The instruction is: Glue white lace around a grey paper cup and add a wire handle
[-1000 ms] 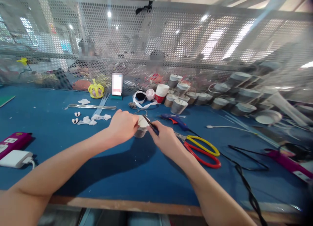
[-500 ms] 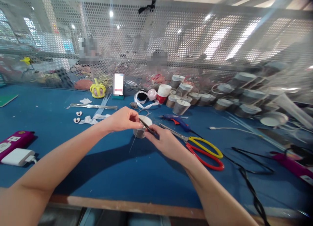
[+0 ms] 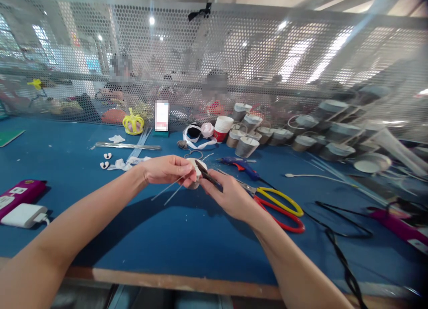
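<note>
My left hand (image 3: 169, 170) pinches thin wires (image 3: 173, 194) between thumb and fingers; two ends slant down and left from it. In my right hand (image 3: 229, 194) is a pair of pliers (image 3: 210, 178) with dark handles, closed in my fingers. The jaws point up and left, close beside the left fingertips. Whether they grip the wire I cannot tell. Behind both hands stands a small pale cup (image 3: 193, 187), partly covered by them. Large scissors (image 3: 279, 202) with one yellow and one red handle lie beside my right hand.
A blue glue gun (image 3: 245, 167) lies beyond the scissors. Grey pails (image 3: 246, 147) and paper cups (image 3: 223, 128) stand farther back. A wire bundle (image 3: 129, 146), a phone (image 3: 162, 116) and a yellow crown-shaped piece (image 3: 133, 123) are at back left. Purple power strips (image 3: 25, 193) flank the table.
My left hand has turned and lowered slightly, and the wire ends now swing toward the left. The pliers have stayed near the left fingertips in my right hand.
</note>
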A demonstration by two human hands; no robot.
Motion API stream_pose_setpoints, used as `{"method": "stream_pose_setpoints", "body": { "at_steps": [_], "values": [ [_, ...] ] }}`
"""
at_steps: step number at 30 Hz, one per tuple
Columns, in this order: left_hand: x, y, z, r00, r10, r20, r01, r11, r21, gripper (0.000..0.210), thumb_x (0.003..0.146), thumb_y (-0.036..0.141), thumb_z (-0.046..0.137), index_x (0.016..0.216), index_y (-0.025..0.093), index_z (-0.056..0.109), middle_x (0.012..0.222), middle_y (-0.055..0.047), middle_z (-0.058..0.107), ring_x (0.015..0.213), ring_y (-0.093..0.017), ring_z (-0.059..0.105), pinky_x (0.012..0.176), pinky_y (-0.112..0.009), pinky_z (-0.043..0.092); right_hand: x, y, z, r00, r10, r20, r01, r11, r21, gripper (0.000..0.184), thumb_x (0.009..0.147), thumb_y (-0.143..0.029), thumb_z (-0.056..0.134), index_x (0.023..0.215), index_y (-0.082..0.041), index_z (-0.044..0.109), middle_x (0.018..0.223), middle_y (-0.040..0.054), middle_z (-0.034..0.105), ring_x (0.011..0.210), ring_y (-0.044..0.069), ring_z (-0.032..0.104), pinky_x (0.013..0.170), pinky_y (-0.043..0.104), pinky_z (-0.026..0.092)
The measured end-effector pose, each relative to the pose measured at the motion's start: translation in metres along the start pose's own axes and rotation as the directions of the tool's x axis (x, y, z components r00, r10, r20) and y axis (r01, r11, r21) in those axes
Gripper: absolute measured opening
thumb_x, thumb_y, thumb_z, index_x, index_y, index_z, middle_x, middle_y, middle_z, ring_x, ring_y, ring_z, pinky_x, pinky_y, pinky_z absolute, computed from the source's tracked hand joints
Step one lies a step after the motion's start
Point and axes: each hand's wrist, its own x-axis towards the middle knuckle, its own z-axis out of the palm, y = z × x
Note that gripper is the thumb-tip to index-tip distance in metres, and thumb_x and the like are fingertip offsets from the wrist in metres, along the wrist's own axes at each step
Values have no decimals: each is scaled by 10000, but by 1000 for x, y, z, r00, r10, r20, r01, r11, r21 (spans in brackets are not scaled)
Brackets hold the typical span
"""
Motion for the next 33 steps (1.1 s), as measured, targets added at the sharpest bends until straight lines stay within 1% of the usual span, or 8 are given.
{"method": "stream_pose_setpoints", "body": {
  "at_steps": [3,9,14,18,21,25,27,33],
  "values": [
    [0,7,10,984,75,-161,-13,934,356,274,736,390,529,613,146,506,572,23,502,584,-95,467,602,-240,354,0,2,2,999,45,-26,-46,998,-41,209,823,-316,422,724,-173,536,660,21,603,563,126,497,534,239,363],
    [-4,27,35,827,399,-395,329,227,917,207,771,213,443,628,129,567,635,-56,571,732,-179,505,711,-328,347,2,5,7,988,145,-60,-149,986,-72,202,822,-302,411,727,-170,531,666,31,594,586,143,504,562,260,368],
    [-9,28,11,976,90,-199,48,800,598,269,805,354,435,842,144,598,778,-27,606,689,-104,505,644,-233,374,0,0,2,993,115,25,-116,990,77,259,841,-362,389,698,-171,490,602,-2,537,523,112,467,522,239,369],
    [-6,16,-3,999,49,-21,-39,942,332,257,790,371,456,759,141,567,760,-26,601,682,-97,518,655,-235,387,-1,0,1,998,52,44,-55,997,58,268,846,-360,387,677,-175,481,588,-7,524,512,106,453,512,230,364],
    [-2,13,9,983,62,-170,41,838,544,251,749,366,507,650,136,534,657,-13,583,625,-108,518,629,-248,388,0,3,4,998,61,-7,-62,996,-65,238,841,-342,399,710,-174,506,623,15,560,543,125,479,526,240,358],
    [0,19,36,822,336,-460,392,253,885,186,756,196,464,628,120,576,676,-68,609,750,-187,542,737,-348,365,3,10,11,986,127,-109,-149,963,-225,153,819,-270,432,790,-164,538,740,70,616,663,179,545,593,271,364],
    [-3,24,39,825,330,-458,417,189,889,187,761,190,457,668,114,600,684,-74,619,751,-193,538,740,-357,359,4,10,12,984,142,-107,-162,964,-210,155,821,-269,428,780,-166,536,725,65,613,660,178,544,596,272,363],
    [-12,28,3,992,23,-124,41,874,485,291,807,378,422,799,148,602,766,-20,610,700,-99,512,643,-226,369,1,0,2,994,108,6,-109,994,34,262,843,-356,391,673,-178,479,597,0,544,522,113,467,517,233,358]
  ]
}}
